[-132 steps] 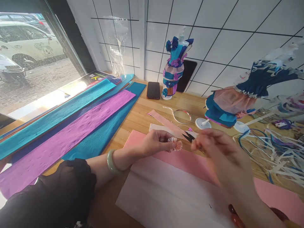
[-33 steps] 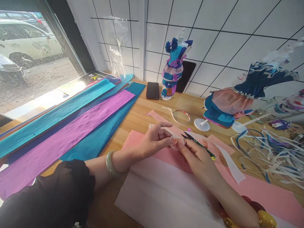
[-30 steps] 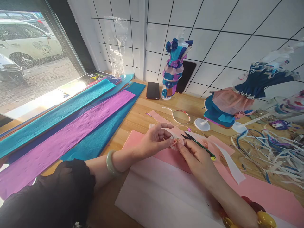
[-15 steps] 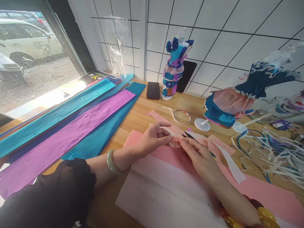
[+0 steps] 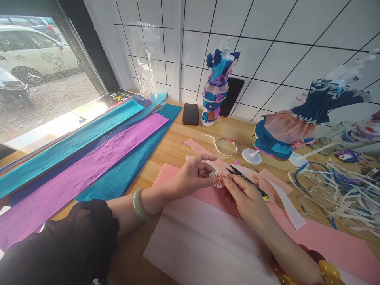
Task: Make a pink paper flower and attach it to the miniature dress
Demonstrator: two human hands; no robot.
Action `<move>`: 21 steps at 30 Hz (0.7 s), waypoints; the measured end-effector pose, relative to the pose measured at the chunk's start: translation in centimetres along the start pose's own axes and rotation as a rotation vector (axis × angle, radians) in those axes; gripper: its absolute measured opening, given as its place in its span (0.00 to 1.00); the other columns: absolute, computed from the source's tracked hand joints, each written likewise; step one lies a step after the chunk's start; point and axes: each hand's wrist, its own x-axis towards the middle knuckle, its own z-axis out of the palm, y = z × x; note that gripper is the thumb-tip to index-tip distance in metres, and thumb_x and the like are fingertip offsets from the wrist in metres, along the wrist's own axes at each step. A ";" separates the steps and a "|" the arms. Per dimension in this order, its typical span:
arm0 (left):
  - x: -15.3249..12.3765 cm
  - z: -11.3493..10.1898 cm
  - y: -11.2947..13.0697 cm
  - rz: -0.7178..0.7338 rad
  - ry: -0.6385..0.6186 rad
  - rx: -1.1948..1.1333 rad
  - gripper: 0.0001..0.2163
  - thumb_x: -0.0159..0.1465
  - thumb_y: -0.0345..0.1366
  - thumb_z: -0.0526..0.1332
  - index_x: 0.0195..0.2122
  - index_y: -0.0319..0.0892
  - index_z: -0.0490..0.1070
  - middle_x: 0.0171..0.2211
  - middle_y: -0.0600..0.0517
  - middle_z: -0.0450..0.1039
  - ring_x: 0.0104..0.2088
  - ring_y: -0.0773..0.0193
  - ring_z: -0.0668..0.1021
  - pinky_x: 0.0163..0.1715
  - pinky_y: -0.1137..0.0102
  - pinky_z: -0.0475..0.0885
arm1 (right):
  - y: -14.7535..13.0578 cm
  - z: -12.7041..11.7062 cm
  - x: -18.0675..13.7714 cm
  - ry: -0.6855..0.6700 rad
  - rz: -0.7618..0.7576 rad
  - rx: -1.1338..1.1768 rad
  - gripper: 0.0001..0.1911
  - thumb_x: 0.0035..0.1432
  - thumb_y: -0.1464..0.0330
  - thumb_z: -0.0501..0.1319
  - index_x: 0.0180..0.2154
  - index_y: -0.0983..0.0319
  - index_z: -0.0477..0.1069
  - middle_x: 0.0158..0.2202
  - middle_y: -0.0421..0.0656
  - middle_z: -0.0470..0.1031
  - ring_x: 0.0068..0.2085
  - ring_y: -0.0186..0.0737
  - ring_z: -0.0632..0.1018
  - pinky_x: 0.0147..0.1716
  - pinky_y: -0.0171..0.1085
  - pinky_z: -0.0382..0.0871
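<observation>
Between my two hands is a small pleated pink paper rosette (image 5: 218, 179), fanned out with pale edges. My left hand (image 5: 194, 176) pinches its left side between thumb and fingers. The thumb and fingertips of my right hand (image 5: 242, 194) grip its right edge. Below it lie a pink paper sheet (image 5: 204, 200) and a larger pale pink sheet (image 5: 202, 237). Scissors (image 5: 249, 180) with dark blades and green-yellow handles rest just behind my right hand, partly hidden by it. Pink paper scraps and a white strip (image 5: 289, 206) lie to the right.
Long crepe paper strips in turquoise, purple (image 5: 118, 152) and teal (image 5: 133, 162) cover the left. At the back stand a phone (image 5: 190, 114) and a doll-sized paper dress form (image 5: 216, 91). Another dress form (image 5: 289, 122) leans right, near tangled ribbons (image 5: 332, 194).
The rosette has turned slightly and sits a little lower, with my right fingers drawn down over its edge. More of the scissors shows behind my right hand.
</observation>
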 end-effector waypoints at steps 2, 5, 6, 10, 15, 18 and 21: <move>0.0 0.0 0.0 0.007 -0.014 -0.006 0.23 0.53 0.33 0.65 0.49 0.41 0.61 0.31 0.51 0.72 0.33 0.66 0.76 0.38 0.67 0.69 | 0.0 0.1 0.0 -0.021 0.057 0.100 0.17 0.59 0.57 0.51 0.24 0.60 0.65 0.22 0.38 0.66 0.24 0.33 0.66 0.23 0.33 0.59; -0.1 -0.1 0.1 0.002 -0.018 -0.006 0.24 0.53 0.32 0.66 0.50 0.40 0.61 0.31 0.51 0.72 0.33 0.66 0.75 0.37 0.68 0.69 | -0.2 0.2 0.0 -0.040 0.133 0.227 0.17 0.58 0.57 0.52 0.26 0.61 0.67 0.22 0.38 0.66 0.22 0.31 0.65 0.22 0.33 0.59; -0.1 -0.1 0.1 -0.002 -0.024 -0.011 0.24 0.53 0.32 0.66 0.50 0.40 0.60 0.31 0.50 0.72 0.34 0.66 0.75 0.38 0.67 0.69 | -0.3 0.1 0.0 -0.039 0.146 0.243 0.17 0.58 0.57 0.52 0.26 0.62 0.67 0.22 0.38 0.66 0.21 0.30 0.65 0.22 0.33 0.59; -0.1 -0.3 0.2 -0.036 -0.018 0.008 0.25 0.54 0.33 0.64 0.52 0.41 0.58 0.33 0.48 0.72 0.36 0.63 0.76 0.41 0.63 0.69 | -0.7 -0.2 -0.1 -0.020 0.118 0.173 0.18 0.60 0.57 0.50 0.23 0.61 0.65 0.22 0.38 0.65 0.23 0.32 0.65 0.23 0.32 0.59; -0.1 -0.2 0.2 -0.054 -0.001 -0.014 0.26 0.54 0.34 0.65 0.52 0.40 0.58 0.33 0.48 0.73 0.36 0.63 0.76 0.42 0.62 0.68 | -0.9 -0.2 -0.3 0.014 0.059 0.025 0.16 0.58 0.56 0.52 0.27 0.60 0.67 0.22 0.37 0.63 0.23 0.32 0.63 0.22 0.32 0.56; -0.1 -0.2 0.2 -0.050 -0.014 -0.028 0.26 0.53 0.35 0.66 0.52 0.40 0.59 0.32 0.49 0.73 0.35 0.63 0.76 0.40 0.63 0.68 | -0.9 0.1 -0.2 0.000 0.051 0.015 0.16 0.57 0.55 0.52 0.28 0.60 0.66 0.23 0.37 0.64 0.23 0.33 0.62 0.22 0.32 0.55; 0.0 0.0 0.3 -0.050 -0.017 -0.025 0.26 0.51 0.34 0.67 0.50 0.39 0.60 0.31 0.49 0.73 0.34 0.64 0.76 0.39 0.65 0.69 | -0.6 0.3 0.0 -0.018 0.037 0.063 0.16 0.58 0.56 0.52 0.27 0.61 0.65 0.22 0.37 0.62 0.23 0.32 0.62 0.22 0.32 0.55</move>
